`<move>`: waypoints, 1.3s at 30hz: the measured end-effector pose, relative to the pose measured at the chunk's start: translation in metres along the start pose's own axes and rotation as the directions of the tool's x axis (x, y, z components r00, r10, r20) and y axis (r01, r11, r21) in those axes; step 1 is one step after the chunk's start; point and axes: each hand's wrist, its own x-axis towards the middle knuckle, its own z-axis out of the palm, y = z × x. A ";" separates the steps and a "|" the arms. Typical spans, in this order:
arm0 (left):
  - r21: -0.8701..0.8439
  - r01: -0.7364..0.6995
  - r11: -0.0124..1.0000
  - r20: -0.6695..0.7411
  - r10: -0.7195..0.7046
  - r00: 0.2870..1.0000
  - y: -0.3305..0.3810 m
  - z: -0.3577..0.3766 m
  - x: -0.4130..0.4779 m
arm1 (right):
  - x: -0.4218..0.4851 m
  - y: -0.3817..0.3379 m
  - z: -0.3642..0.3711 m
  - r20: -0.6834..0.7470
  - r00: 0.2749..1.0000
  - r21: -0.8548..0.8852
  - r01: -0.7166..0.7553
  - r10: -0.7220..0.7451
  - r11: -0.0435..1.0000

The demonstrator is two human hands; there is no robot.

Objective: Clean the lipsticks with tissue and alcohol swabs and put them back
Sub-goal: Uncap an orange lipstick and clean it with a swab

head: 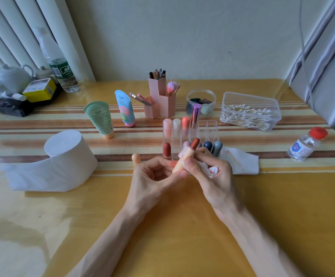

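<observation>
My left hand (158, 174) pinches the base of an uncapped peach-cased lipstick (186, 154) whose brick-red bullet points up and away. My right hand (208, 172) holds a crumpled, red-stained tissue (210, 170) against the lipstick's case. Its peach cap (136, 158) stands on the table just left of my left hand. Behind my hands sits a clear acrylic organizer (210, 126) with several capped lipsticks in its slots. A used tissue (240, 160) with a swab on it lies to the right.
A toilet paper roll (67, 154) lies at left. An alcohol bottle (306, 146) with a red cap stands at right, with a box of cotton swabs (250, 110) behind. Two cream tubes (100, 118), pink brush holders (160, 100) and a sponge jar (201, 100) stand farther back.
</observation>
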 end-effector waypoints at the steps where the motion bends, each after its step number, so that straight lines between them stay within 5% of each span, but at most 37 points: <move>1: -0.015 0.008 1.000 0.056 -0.007 0.998 0.002 0.000 0.000 | 0.000 -0.003 0.000 0.009 1.000 0.033 -0.016 0.016 0.999; 6: -0.024 0.111 0.994 0.217 -0.103 0.971 0.008 -0.004 0.002 | -0.002 -0.006 -0.002 0.060 0.998 0.055 -0.005 0.002 0.998; 13: 0.081 0.005 0.997 -0.001 -0.005 1.000 0.001 -0.004 -0.002 | 0.000 0.000 0.003 0.039 0.999 0.007 0.001 -0.002 1.000; 19: 0.017 0.092 0.996 0.208 -0.093 0.974 0.010 -0.004 0.001 | -0.001 -0.004 -0.002 0.028 0.999 0.034 -0.015 0.014 0.999; 25: 0.138 -0.023 0.990 0.023 0.020 1.000 0.001 -0.004 -0.002 | -0.001 0.001 0.003 0.003 1.000 0.004 -0.015 0.015 1.000; 31: 0.069 0.077 0.995 0.221 -0.090 0.971 0.009 -0.006 -0.001 | -0.002 -0.004 0.000 0.035 0.999 0.018 -0.010 0.009 1.000; 39: 0.127 -0.014 0.992 -0.003 0.014 1.000 0.000 -0.006 -0.002 | -0.001 0.002 0.003 0.015 1.000 -0.067 0.007 -0.006 0.998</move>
